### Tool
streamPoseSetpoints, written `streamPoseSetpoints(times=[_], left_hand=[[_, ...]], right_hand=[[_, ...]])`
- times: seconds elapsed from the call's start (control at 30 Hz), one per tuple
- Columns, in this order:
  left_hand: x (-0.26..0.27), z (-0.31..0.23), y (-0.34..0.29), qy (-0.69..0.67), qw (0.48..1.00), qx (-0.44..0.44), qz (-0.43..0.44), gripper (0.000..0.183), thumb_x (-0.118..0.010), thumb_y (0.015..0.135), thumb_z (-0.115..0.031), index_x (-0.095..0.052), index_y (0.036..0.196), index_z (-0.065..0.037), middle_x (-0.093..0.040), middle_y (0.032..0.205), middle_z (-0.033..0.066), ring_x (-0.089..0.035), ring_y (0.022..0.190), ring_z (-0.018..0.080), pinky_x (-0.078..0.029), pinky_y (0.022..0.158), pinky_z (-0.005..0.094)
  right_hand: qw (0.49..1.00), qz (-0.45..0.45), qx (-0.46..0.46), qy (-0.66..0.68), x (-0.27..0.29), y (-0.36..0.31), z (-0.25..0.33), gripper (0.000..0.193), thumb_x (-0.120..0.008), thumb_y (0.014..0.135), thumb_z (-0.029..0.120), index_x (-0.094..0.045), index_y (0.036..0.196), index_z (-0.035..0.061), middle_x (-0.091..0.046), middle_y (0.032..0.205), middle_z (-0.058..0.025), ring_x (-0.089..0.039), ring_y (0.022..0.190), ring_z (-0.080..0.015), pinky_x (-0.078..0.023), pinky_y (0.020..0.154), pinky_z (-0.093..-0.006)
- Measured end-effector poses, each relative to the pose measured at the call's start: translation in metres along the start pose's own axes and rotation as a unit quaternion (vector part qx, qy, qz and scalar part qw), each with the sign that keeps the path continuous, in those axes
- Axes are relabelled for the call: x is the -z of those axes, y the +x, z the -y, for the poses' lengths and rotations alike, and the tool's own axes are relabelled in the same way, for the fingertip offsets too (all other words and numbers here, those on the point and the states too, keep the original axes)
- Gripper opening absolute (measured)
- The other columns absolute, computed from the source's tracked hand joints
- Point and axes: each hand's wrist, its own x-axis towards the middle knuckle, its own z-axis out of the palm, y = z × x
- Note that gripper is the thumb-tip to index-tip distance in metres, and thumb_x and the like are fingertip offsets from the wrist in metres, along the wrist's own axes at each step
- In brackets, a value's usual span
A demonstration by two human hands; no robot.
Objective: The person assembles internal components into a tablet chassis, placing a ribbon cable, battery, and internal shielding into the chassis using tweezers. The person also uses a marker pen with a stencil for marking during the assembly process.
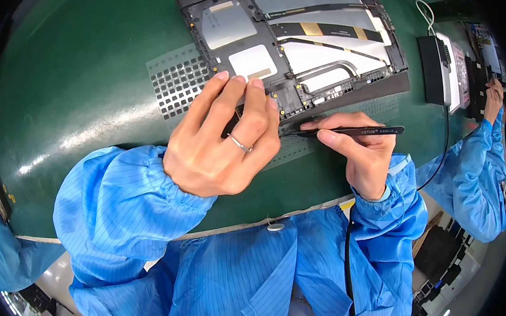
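An opened flat electronic device, its black frame holding silvery panels and dark flat ribbon cables, lies at an angle on the green table. My left hand, with a ring on one finger, is laid over its near left corner. Those fingers are stretched out with their tips on the frame; the thumb is hidden. Between thumb and fingers, my right hand grips black tweezers, which point left beside the device's near edge. The tweezer tips end close to my left hand, and whether they pinch anything cannot be made out.
A clear sheet with rows of small black squares lies partly under the device's left side. To the right stand a black box with a cable and a white tray. Co-workers' blue sleeves show at both sides. The table edge runs before me.
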Motion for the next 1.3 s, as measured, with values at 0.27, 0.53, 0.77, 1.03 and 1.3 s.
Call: streamPoseSetpoints(times=[0.27, 0.53, 0.77, 1.03, 1.3], left_hand=[[0.006, -0.001, 0.014, 0.003, 1.000, -0.012, 0.014, 0.018, -0.055, 0.059, -0.007, -0.055, 0.075, 0.000, -0.054, 0.083, 0.0139, -0.054, 0.077, 0.0263, -0.047, 0.070, 0.0362], [0.045, 0.018, 0.025, -0.064, 0.997, 0.026, 0.033, 0.030, -0.060, 0.055, -0.007, -0.056, 0.084, 0.002, -0.055, 0.087, 0.0173, -0.055, 0.077, 0.0277, -0.047, 0.070, 0.0360], [0.091, 0.029, 0.034, -0.157, 0.976, 0.149, 0.008, 0.045, -0.070, 0.046, -0.002, -0.054, 0.087, 0.004, -0.055, 0.085, 0.0173, -0.056, 0.071, 0.0286, -0.047, 0.061, 0.0317], [0.093, 0.031, 0.040, -0.172, 0.972, 0.161, -0.005, 0.044, -0.070, 0.047, -0.002, -0.054, 0.087, 0.004, -0.054, 0.085, 0.0160, -0.055, 0.070, 0.0281, -0.047, 0.058, 0.0312], [0.091, 0.030, 0.038, -0.170, 0.973, 0.155, 0.005, 0.046, -0.070, 0.046, -0.003, -0.054, 0.088, 0.004, -0.054, 0.087, 0.0159, -0.055, 0.069, 0.0279, -0.046, 0.057, 0.0317]], right_hand=[[0.998, -0.015, -0.014, 0.056, 0.011, 0.003, 0.011, 0.007, -0.055, 0.070, -0.004, -0.055, 0.076, -0.0071, -0.060, 0.076, -0.0145, -0.057, 0.070, -0.0167, -0.045, 0.065, -0.0250], [0.984, -0.027, 0.124, 0.125, 0.007, 0.012, 0.057, 0.009, -0.051, 0.063, 0.000, -0.054, 0.069, -0.0063, -0.058, 0.070, -0.0211, -0.059, 0.066, -0.0271, -0.046, 0.065, -0.0330], [0.957, -0.076, 0.280, 0.029, -0.024, 0.024, 0.095, 0.015, -0.050, 0.065, 0.006, -0.050, 0.078, -0.0024, -0.056, 0.069, -0.0200, -0.056, 0.063, -0.0298, -0.041, 0.070, -0.0382], [0.955, -0.094, 0.280, 0.025, -0.027, 0.033, 0.105, 0.011, -0.051, 0.064, 0.000, -0.052, 0.075, -0.0050, -0.053, 0.068, -0.0130, -0.058, 0.064, -0.0293, -0.046, 0.063, -0.0333], [0.969, -0.082, 0.228, 0.054, -0.023, 0.031, 0.103, 0.008, -0.056, 0.067, -0.006, -0.056, 0.075, -0.0072, -0.058, 0.074, -0.0128, -0.056, 0.065, -0.0164, -0.044, 0.061, -0.0238]])
